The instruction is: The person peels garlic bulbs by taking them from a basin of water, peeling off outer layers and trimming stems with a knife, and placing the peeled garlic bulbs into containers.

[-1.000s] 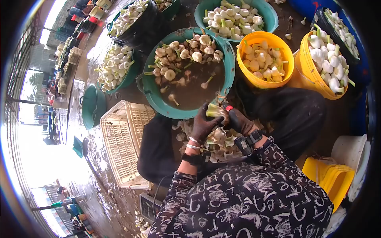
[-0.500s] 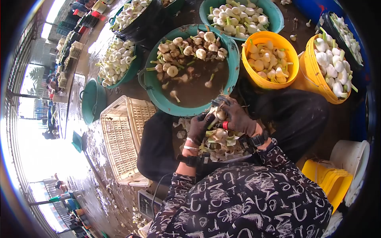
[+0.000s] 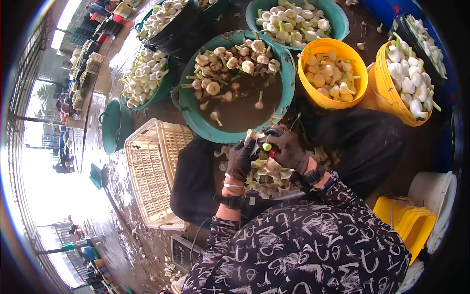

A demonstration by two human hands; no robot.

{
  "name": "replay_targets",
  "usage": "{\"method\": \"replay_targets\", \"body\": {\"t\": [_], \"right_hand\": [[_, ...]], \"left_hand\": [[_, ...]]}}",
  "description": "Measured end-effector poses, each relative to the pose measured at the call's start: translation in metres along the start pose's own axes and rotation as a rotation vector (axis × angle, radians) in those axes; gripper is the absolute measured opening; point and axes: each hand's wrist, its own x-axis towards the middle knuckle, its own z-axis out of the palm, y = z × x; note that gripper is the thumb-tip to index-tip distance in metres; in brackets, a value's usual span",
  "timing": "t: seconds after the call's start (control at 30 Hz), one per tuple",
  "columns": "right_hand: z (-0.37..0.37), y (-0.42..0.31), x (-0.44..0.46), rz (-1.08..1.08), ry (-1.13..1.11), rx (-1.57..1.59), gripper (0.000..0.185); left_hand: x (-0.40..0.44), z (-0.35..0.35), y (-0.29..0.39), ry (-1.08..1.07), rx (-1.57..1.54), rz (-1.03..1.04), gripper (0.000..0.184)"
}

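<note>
My right hand (image 3: pixel 288 149), in a dark glove, is closed around a garlic bulb whose pale green cut stem (image 3: pixel 267 146) pokes out toward my left hand. The bulb itself is mostly hidden by the fingers. My left hand (image 3: pixel 240 158), also gloved, pinches a pale strip of garlic skin (image 3: pixel 253 135) just beside the stem. Both hands are above a heap of peeled-off garlic skins (image 3: pixel 268 176) between my legs. Just beyond them stands a green tub (image 3: pixel 188 115) of muddy water with unpeeled garlic bulbs (image 3: pixel 213 88) in it.
Peeled garlic fills a yellow bucket (image 3: pixel 360 90) at the right, another yellow bucket (image 3: pixel 379 93) beside it, and a green basin (image 3: pixel 345 32) behind. A cream plastic crate (image 3: pixel 152 186) lies left of my leg. Stacked yellow containers (image 3: pixel 401 220) sit at my right.
My hands have moved slightly apart. The bulb has turned in my right hand so its stem end shows, and a strip of skin has come up at my left fingers.
</note>
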Motion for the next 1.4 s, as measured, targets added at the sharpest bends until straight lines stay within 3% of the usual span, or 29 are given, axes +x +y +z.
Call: {"method": "replay_targets", "body": {"t": [0.07, 0.1, 0.17, 0.2, 0.23, 0.3, 0.33, 0.4, 0.43, 0.5, 0.57, 0.63, 0.7, 0.77, 0.83, 0.87, 0.9, 0.97, 1.0, 1.03, 1.07, 1.1, 1.17, 1.2, 1.3, 1.33, 1.4], "right_hand": [[0.011, 0.024, -0.007, 0.14, 0.05, 0.085, 0.021], [0.008, 0.029, -0.007, 0.138, 0.052, 0.082, 0.021], [0.004, 0.04, -0.009, 0.822, 0.26, 0.852, 0.017], [0.004, 0.041, -0.008, 0.746, 0.345, 0.809, 0.022], [0.001, 0.042, -0.008, 0.75, 0.347, 0.81, 0.022], [-0.009, 0.047, -0.007, 0.884, 0.349, 1.042, 0.024], [-0.001, 0.052, -0.005, 0.846, 0.393, 1.137, 0.027], [-0.002, 0.053, -0.012, 0.815, 0.327, 1.067, 0.026], [-0.004, 0.053, -0.014, 0.785, 0.264, 0.993, 0.026], [0.001, 0.049, -0.013, 0.855, 0.241, 0.93, 0.027], [0.005, 0.034, -0.007, 0.866, 0.051, 0.574, 0.025], [0.018, 0.061, -0.017, 0.865, 0.051, 0.434, 0.025], [0.014, 0.064, -0.017, 0.852, -0.02, 0.466, 0.024], [-0.001, 0.033, -0.009, 0.809, -0.009, 0.614, 0.025], [-0.003, 0.03, -0.007, 0.73, -0.068, 0.719, 0.02], [0.002, 0.037, -0.009, 0.73, -0.071, 0.72, 0.02], [0.009, 0.05, -0.012, 0.69, -0.085, 0.815, 0.017], [0.011, 0.055, -0.014, 0.647, -0.098, 0.909, 0.02], [0.009, 0.051, -0.013, 0.542, -0.144, 0.545, 0.02], [0.008, 0.048, -0.012, 0.426, -0.184, 0.185, 0.021], [0.01, 0.055, -0.011, 0.455, -0.227, 0.248, 0.024], [0.009, 0.051, -0.01, 0.457, -0.224, 0.247, 0.024], [0.006, 0.039, -0.01, 0.543, 0.099, 1.027, 0.028], [0.0, 0.044, -0.016, 0.452, 0.038, 0.933, 0.031], [0.011, 0.053, -0.011, 0.559, -0.034, 1.061, 0.035], [0.012, 0.049, -0.012, 0.491, -0.02, 0.861, 0.029], [0.008, 0.051, -0.01, 0.443, -0.027, 0.825, 0.027]], "left_hand": [[-0.001, 0.0, -0.002, 0.002, 0.184, 0.259, 0.022], [-0.002, 0.0, -0.003, -0.001, 0.184, 0.261, 0.022], [-0.012, -0.006, -0.007, -0.21, 0.393, 0.457, 0.019], [-0.018, -0.009, -0.007, -0.344, 0.582, 0.52, 0.026], [-0.026, -0.011, -0.008, -0.345, 0.584, 0.515, 0.026], [-0.038, -0.01, -0.007, -0.618, 1.12, 0.042, 0.036], [-0.042, -0.006, -0.005, -0.619, 1.12, 0.039, 0.036], [-0.044, 0.005, -0.003, -0.488, 1.68, -0.015, 0.052], [-0.035, 0.007, -0.009, -0.49, 1.68, -0.013, 0.052], [-0.016, 0.007, -0.026, -0.068, 0.986, 0.562, 0.06], [-0.003, 0.021, -0.02, -0.061, 1.009, 0.606, 0.058], [0.006, 0.025, -0.019, -0.065, 1.029, 0.658, 0.056], [0.022, 0.017, -0.029, -0.163, 0.559, 0.372, 0.05], [0.023, 0.013, -0.033, -0.155, 0.506, 0.352, 0.042], [0.02, 0.009, -0.02, -0.206, 0.087, 0.022, 0.037], [0.023, 0.002, -0.022, -0.405, -0.336, -0.094, 0.029], [0.024, -0.001, -0.033, -0.405, -0.337, -0.094, 0.029], [0.023, -0.001, -0.053, -0.295, 0.451, 0.705, 0.036], [0.024, -0.003, -0.05, -0.346, 0.57, 0.62, 0.048], [0.017, 0.002, -0.058, -0.302, 0.496, 0.785, 0.053], [0.018, 0.001, -0.057, -0.302, 0.498, 0.786, 0.053], [0.017, 0.003, -0.05, -0.291, 0.384, 0.604, 0.046], [0.014, 0.012, -0.036, -0.264, 0.153, 0.239, 0.036], [0.013, 0.015, -0.031, -0.246, 0.037, 0.06, 0.035], [0.011, 0.021, -0.027, -0.196, 0.058, 0.13, 0.039], [0.01, 0.023, -0.026, -0.198, 0.06, 0.128, 0.039], [0.008, 0.023, -0.025, -0.215, 0.062, 0.153, 0.038]]}}
